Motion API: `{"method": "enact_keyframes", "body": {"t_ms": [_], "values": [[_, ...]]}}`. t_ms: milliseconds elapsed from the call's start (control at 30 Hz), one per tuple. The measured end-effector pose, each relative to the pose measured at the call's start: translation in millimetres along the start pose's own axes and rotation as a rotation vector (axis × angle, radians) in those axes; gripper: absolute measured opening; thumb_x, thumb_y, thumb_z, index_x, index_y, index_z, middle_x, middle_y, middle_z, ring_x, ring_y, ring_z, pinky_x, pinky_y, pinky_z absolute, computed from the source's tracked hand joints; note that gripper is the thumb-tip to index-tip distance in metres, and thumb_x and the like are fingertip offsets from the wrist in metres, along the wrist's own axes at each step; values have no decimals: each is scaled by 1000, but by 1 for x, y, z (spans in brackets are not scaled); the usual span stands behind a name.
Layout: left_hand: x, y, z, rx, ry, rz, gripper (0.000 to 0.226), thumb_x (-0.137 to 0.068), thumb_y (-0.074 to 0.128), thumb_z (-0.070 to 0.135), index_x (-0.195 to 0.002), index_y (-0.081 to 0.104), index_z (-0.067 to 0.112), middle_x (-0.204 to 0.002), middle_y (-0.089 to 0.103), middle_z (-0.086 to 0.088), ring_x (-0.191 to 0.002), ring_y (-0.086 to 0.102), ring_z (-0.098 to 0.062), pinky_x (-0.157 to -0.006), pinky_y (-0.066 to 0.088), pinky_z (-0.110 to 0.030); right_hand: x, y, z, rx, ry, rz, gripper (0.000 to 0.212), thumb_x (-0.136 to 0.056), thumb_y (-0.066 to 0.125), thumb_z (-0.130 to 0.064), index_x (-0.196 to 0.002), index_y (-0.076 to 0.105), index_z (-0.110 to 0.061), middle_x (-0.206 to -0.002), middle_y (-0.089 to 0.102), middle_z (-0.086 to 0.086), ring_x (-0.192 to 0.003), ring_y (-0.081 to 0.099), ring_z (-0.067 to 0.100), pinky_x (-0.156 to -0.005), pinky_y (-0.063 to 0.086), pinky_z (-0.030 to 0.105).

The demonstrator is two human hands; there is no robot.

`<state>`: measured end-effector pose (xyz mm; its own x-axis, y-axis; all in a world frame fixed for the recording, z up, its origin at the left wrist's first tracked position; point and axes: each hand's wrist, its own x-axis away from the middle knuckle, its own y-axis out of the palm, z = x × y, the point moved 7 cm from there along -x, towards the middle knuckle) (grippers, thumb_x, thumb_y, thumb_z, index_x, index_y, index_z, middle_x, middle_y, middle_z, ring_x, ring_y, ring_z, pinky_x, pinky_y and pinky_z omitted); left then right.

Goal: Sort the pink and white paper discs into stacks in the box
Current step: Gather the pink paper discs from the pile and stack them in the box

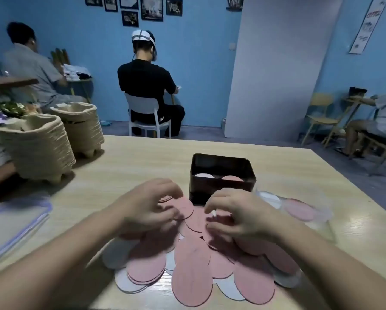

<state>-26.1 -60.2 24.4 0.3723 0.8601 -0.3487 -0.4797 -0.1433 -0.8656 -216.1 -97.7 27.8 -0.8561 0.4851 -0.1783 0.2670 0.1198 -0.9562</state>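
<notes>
A loose heap of pink discs (192, 274) mixed with white discs (127, 284) lies on the table in front of me. Behind it stands a dark square box (221, 186) holding a white stack (204, 175) on its left and a pink stack (232, 178) on its right. My left hand (149, 204) hovers over the heap's far left, fingers curled round a few pink discs. My right hand (236, 213) is over the heap's far right, fingers curled and pinching at pink discs.
A clear plastic bag (299, 211) with pink and white discs lies right of the box. Two stacks of pulp trays (42, 151) stand at the table's left, and a zip bag (13, 222) lies near the left edge. People sit at desks beyond the table.
</notes>
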Motion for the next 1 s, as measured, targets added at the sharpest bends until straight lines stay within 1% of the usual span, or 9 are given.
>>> {"method": "enact_keyframes", "body": {"t_ms": [133,267,333,433,600,667,800,933,1000], "values": [[-14,12,-18,-33,-10,-95,29,-87,71,41,-111,63,27,-105,60,13,-99,58,-9,-87,52,-37,0,8,13,-16,3,-58,37,-85,68,-63,-103,66,-32,-105,63,-15,-98,60,7,-82,54,36],[-14,15,-24,-41,25,-92,39,-85,67,48,-118,62,29,-110,58,19,-105,56,-2,-90,50,-29,6,14,15,-58,-30,-99,41,-87,67,-63,-108,68,-28,-113,66,-13,-108,61,8,-88,53,37],[-12,12,-30,-34,14,-50,42,-85,68,51,-121,61,31,-111,58,22,-108,56,0,-91,49,-25,9,14,16,-74,-35,-106,41,-86,70,-63,-108,69,-28,-119,64,-16,-115,58,3,-93,51,33],[-7,12,-37,-64,8,-45,47,-83,67,59,-123,59,34,-111,56,23,-106,54,2,-90,50,-28,16,14,15,-62,-56,-104,50,-82,72,-68,-116,67,-31,-129,56,-23,-124,51,-1,-98,48,27],[-4,17,-38,-80,0,-91,54,-78,68,68,-122,58,37,-111,56,24,-108,53,2,-92,49,-28,23,13,21,-56,-38,-116,65,-76,73,-74,-129,64,-37,-141,50,-26,-133,44,-6,-103,47,26],[-5,21,-34,-71,12,-85,54,-77,70,66,-120,60,37,-110,58,23,-110,53,0,-92,49,-28,23,14,21,-62,-29,-114,62,-78,74,-70,-129,64,-37,-139,52,-26,-131,47,-6,-101,48,27],[-4,21,-31,-5,18,-54,47,-77,77,57,-117,61,37,-104,60,20,-107,55,-3,-89,50,-30,20,12,19,-90,-15,-37,52,-80,77,-62,-123,67,-35,-132,59,-21,-123,54,-5,-97,51,26],[-1,9,-29,109,13,42,46,-76,83,45,-116,63,35,-108,62,21,-108,61,-6,-89,52,-28,19,9,19,-118,-23,78,48,-82,77,-60,-120,65,-33,-131,62,-16,-123,57,-3,-95,53,29],[-1,4,-21,159,60,98,44,-75,84,38,-113,64,31,-107,64,18,-105,64,-10,-85,54,-30,17,8,16,-117,-26,123,50,-83,77,-59,-122,63,-30,-134,63,-13,-125,58,-2,-95,53,30]]}}
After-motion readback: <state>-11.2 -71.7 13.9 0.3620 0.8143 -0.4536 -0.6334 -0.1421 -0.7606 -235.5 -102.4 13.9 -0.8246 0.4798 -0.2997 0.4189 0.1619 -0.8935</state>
